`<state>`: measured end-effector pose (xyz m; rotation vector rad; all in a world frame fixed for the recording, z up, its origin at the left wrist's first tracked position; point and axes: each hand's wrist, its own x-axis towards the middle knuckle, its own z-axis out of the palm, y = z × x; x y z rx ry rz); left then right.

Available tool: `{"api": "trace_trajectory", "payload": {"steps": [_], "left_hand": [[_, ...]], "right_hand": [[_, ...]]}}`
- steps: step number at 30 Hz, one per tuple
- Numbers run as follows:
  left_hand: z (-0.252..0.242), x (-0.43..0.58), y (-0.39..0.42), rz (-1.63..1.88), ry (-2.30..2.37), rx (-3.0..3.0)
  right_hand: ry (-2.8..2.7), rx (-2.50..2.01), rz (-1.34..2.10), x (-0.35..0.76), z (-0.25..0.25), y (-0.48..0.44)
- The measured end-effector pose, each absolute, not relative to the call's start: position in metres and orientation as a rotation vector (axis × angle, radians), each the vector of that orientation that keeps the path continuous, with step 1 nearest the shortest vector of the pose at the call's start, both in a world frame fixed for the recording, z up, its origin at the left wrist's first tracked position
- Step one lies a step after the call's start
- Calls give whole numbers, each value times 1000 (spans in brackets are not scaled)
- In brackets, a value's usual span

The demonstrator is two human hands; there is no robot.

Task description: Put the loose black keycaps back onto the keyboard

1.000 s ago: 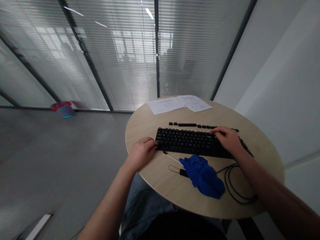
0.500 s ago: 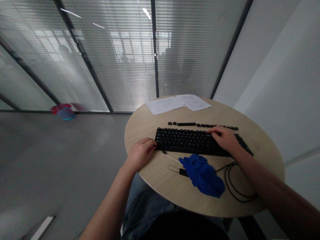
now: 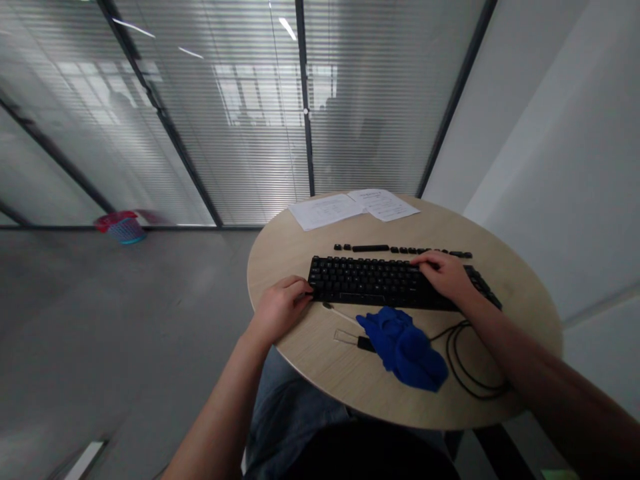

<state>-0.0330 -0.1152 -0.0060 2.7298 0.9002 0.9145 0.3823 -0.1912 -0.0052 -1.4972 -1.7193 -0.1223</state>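
A black keyboard lies on the round wooden table; its bottom row has a long gap in the middle. My left hand is closed at the keyboard's lower left corner, thumb and fingertips on its edge. Over the right part of the keyboard reaches my right hand, its index finger stretched out to the top row and the thumb apart below it. Beyond the keyboard runs a line of loose black keycaps, with a long spacebar among them; my right hand hides part of this line.
Nearer me lie a crumpled blue cloth, a wire keycap puller, a thin brush-like stick and a coiled black cable. Printed papers rest at the far edge. A basket stands on the floor.
The whole view has shifted slightly, so the table appears a little further left. Both hands keep nearly the same places on the keyboard.
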Motion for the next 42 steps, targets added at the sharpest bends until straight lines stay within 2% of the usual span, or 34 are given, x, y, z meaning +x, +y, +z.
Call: {"api": "trace_trajectory", "payload": {"steps": [12, 22, 42], "left_hand": [[-2, -32, -118, 922, 919, 2759], [-2, -32, -117, 907, 929, 2771], [-2, -31, -120, 877, 1006, 2761]], "right_hand": [[-1751, -1520, -109, 382, -5, -190], [-1912, -1550, -270, 381, -9, -185], [-2005, -1712, -174, 383, -17, -181]]}}
